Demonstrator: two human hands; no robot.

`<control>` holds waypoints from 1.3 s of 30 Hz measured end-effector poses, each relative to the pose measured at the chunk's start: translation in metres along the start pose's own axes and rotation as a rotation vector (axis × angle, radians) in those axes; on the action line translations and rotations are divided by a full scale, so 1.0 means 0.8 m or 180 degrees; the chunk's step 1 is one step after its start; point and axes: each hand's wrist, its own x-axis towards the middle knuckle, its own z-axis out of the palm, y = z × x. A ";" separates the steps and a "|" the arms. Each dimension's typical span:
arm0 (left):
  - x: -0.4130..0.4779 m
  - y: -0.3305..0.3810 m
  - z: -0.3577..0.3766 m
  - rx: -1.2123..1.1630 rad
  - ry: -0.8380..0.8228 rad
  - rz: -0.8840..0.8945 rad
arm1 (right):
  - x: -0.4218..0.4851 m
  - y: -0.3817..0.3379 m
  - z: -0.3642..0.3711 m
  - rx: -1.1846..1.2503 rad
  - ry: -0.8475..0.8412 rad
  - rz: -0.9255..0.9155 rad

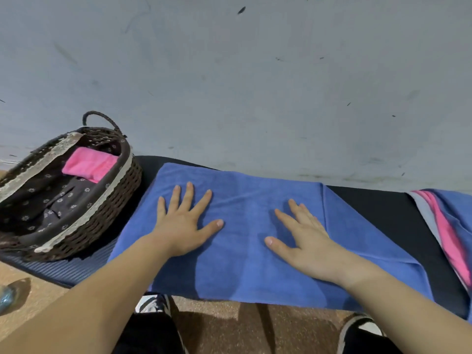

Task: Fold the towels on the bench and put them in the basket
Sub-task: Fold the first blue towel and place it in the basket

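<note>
A blue towel lies spread over the dark bench, its near edge hanging over the front. My left hand presses flat on its left half with fingers straight and spread. My right hand lies flat on its right half, fingers straight. A dark wicker basket with a flowered lining stands on the bench at the left. A folded pink towel lies inside it.
A pile of grey, pink and blue towels lies at the bench's right end. A grey wall rises right behind the bench. Brown floor, my knees and shoes are below; a shiny bottle-like thing lies at far left.
</note>
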 end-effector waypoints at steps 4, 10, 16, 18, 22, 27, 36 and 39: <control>0.004 -0.017 -0.004 0.0030 0.0120 0.0042 | -0.030 0.038 -0.026 -0.0044 0.0203 0.0009; -0.001 0.085 -0.018 -0.0160 0.1141 0.0971 | -0.074 0.120 -0.060 -0.0101 0.1019 0.0623; -0.033 0.238 0.004 -0.0421 0.0705 0.2080 | -0.115 0.183 -0.079 -0.0211 0.0515 0.1457; -0.026 0.273 0.015 -0.0192 0.0540 0.2125 | -0.121 0.193 -0.078 -0.0062 0.0523 0.1475; -0.007 0.313 0.019 0.0443 0.0621 0.2122 | -0.124 0.204 -0.067 0.0280 0.0582 0.1349; 0.015 0.342 -0.027 0.0149 0.0569 0.1770 | -0.122 0.210 -0.079 0.1511 0.0991 0.1139; 0.099 0.457 -0.067 -0.0343 0.1082 0.1569 | -0.112 0.256 -0.087 0.2272 0.1730 0.1447; 0.077 0.462 -0.024 0.0146 0.0619 0.1628 | -0.114 0.268 -0.087 0.1742 0.1601 0.1455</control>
